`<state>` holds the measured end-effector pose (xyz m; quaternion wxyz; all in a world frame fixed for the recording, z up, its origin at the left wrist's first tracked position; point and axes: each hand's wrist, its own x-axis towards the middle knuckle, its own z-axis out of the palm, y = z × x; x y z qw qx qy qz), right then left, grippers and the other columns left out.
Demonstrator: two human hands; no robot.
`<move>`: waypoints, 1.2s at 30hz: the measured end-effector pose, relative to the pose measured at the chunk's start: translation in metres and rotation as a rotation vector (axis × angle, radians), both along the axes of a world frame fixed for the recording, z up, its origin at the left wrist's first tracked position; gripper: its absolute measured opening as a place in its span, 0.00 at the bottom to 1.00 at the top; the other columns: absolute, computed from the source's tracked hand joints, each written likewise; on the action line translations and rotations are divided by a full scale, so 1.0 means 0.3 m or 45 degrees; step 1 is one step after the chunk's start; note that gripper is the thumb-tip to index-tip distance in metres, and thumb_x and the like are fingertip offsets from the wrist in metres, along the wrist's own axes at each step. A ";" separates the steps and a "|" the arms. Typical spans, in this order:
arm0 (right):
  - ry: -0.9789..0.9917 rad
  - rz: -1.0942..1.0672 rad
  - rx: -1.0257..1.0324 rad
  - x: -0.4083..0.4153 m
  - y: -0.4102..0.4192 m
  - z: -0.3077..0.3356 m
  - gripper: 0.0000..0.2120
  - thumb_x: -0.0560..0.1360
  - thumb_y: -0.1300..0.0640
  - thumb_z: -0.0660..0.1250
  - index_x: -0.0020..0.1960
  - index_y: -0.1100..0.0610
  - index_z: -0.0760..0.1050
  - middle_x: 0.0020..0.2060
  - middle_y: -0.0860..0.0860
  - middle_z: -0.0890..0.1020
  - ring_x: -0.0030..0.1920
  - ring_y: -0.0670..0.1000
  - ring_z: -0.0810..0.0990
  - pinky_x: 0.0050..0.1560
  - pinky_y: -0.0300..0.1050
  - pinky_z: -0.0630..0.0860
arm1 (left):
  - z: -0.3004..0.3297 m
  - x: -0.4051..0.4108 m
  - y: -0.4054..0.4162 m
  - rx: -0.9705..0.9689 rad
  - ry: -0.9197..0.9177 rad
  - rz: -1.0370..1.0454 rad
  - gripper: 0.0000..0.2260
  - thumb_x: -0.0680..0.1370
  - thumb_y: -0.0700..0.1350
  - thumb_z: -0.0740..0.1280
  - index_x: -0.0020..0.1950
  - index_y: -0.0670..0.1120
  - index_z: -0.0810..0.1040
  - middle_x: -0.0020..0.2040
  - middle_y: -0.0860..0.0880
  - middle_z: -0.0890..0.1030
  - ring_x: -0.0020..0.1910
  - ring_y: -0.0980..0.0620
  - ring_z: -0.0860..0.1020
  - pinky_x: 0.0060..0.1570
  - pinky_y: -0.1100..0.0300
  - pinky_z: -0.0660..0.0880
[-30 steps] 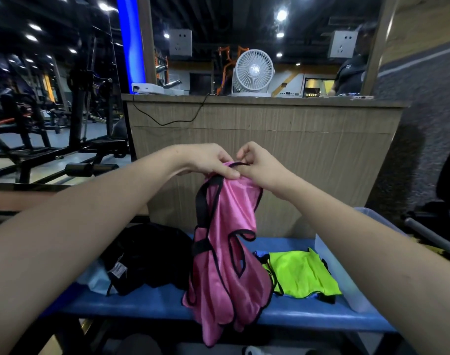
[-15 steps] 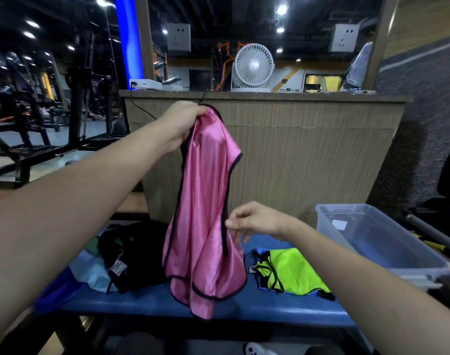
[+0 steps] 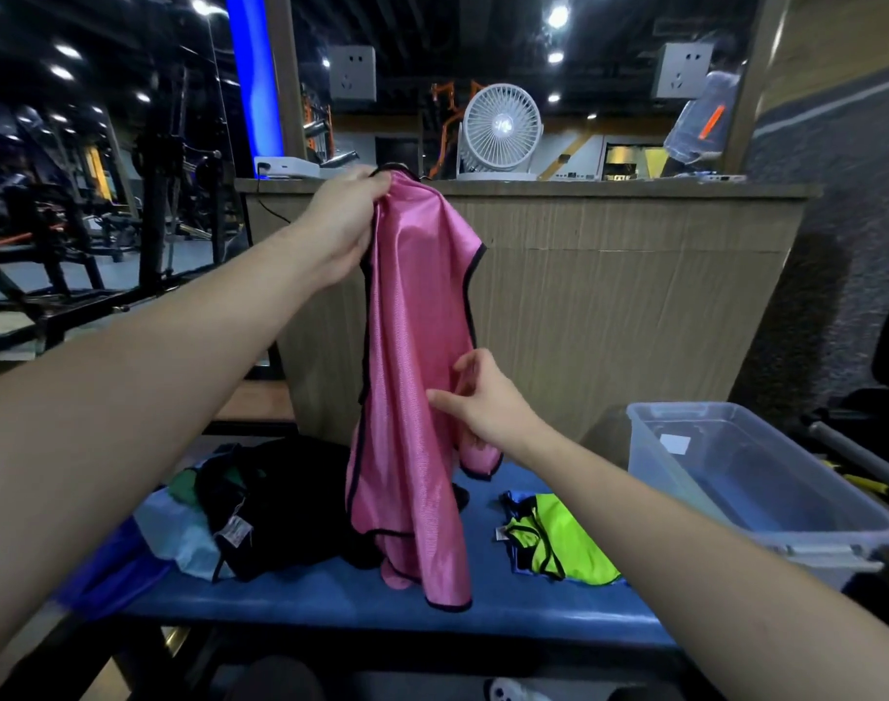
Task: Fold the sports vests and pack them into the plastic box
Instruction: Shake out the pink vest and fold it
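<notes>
A pink sports vest (image 3: 412, 397) with black trim hangs from my left hand (image 3: 341, 225), which grips its top high in front of the wooden counter. My right hand (image 3: 482, 402) is at the vest's right side about halfway down, fingers spread and touching the cloth. A folded neon yellow vest (image 3: 563, 548) lies on the blue bench (image 3: 331, 599) to the right. A heap of black, green and pale blue vests (image 3: 260, 508) lies on the left. The clear plastic box (image 3: 766, 498) stands at the bench's right end with nothing in it.
A wooden counter (image 3: 609, 296) rises behind the bench, with a white fan (image 3: 500, 129) on top. Gym machines (image 3: 78, 220) fill the left. A dark carpeted wall (image 3: 836, 220) and metal bars are on the right. A shoe (image 3: 513, 690) shows below the bench.
My left hand has lifted the pink vest up by its top. My right hand let go of the top, dropped to the vest's side and now spreads its fingers on the cloth.
</notes>
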<state>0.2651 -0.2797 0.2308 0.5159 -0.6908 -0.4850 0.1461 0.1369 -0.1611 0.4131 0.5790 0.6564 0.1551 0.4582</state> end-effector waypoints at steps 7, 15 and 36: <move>-0.041 -0.177 0.154 0.014 0.007 0.010 0.23 0.69 0.52 0.79 0.55 0.53 0.67 0.42 0.48 0.76 0.39 0.47 0.75 0.38 0.42 0.69 | 0.003 -0.026 0.004 -0.003 -0.034 -0.091 0.08 0.84 0.37 0.58 0.48 0.43 0.74 0.41 0.47 0.79 0.37 0.55 0.78 0.47 0.62 0.77; 0.492 0.435 0.199 -0.006 0.025 -0.023 0.20 0.71 0.69 0.74 0.59 0.58 0.74 0.54 0.58 0.83 0.53 0.55 0.83 0.57 0.57 0.81 | -0.024 -0.038 0.019 -0.002 0.012 -0.127 0.10 0.85 0.38 0.58 0.64 0.38 0.73 0.49 0.45 0.79 0.49 0.51 0.78 0.66 0.53 0.73; -1.192 -0.159 -0.764 0.261 -0.102 0.096 0.16 0.73 0.42 0.71 0.41 0.56 0.75 0.48 0.61 0.83 0.50 0.62 0.82 0.40 0.47 0.72 | -0.068 -0.190 0.181 -0.354 -0.075 -0.232 0.24 0.76 0.26 0.52 0.69 0.38 0.72 0.55 0.41 0.78 0.50 0.50 0.79 0.51 0.60 0.79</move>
